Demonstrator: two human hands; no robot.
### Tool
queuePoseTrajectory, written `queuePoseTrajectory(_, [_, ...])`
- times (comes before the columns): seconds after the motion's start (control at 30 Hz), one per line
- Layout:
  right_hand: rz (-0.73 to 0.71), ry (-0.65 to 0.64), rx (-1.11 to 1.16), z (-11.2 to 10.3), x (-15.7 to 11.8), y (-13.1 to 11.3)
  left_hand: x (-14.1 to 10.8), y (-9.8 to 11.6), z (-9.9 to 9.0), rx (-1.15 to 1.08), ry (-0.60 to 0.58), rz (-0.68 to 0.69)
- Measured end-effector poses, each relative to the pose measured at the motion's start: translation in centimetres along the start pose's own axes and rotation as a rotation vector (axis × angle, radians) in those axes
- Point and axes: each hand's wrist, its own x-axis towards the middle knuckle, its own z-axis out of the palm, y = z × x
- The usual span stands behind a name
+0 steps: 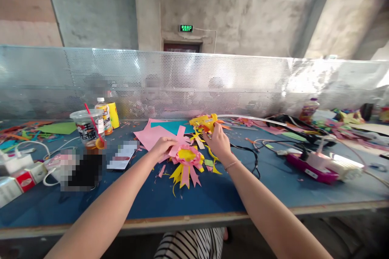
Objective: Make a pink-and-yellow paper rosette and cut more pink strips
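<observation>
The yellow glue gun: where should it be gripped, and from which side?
Probably best by the right end of the glue gun, where the right hand holds it, coming from the near right: its nose points left, so this grip should sit well behind it.

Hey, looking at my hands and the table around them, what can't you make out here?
All in the head view:
Glue gun: its trigger, covered by your right hand.
Paper flower: the bit pinched by your left hand, hidden by the fingers.
Phone: its screen text, too small.
Perforated panel: things behind, blurred through the mesh.
White box: cut off by the left edge.
</observation>
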Motion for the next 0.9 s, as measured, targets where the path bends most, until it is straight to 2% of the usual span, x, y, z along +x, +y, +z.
queuePoseTrajectory(0.13, [-0.042, -0.022, -0.057, 0.0, -0.1, -0.1, -0.3, -0.1, 0.3, 0.007, 0.017, -0.050])
queuePoseTrajectory(0.4, [-0.131, 0.087, -0.164, 0.6, -0.2, 0.2, -0.9, 0.3, 0.7, -0.024, 0.011, -0.067])
queuePoseTrajectory(0.9, [-0.112, 0.023, -0.178, 0.8, -0.1, 0.4, -0.3, -0.4, 0.3, -0.034, -0.015, -0.080])
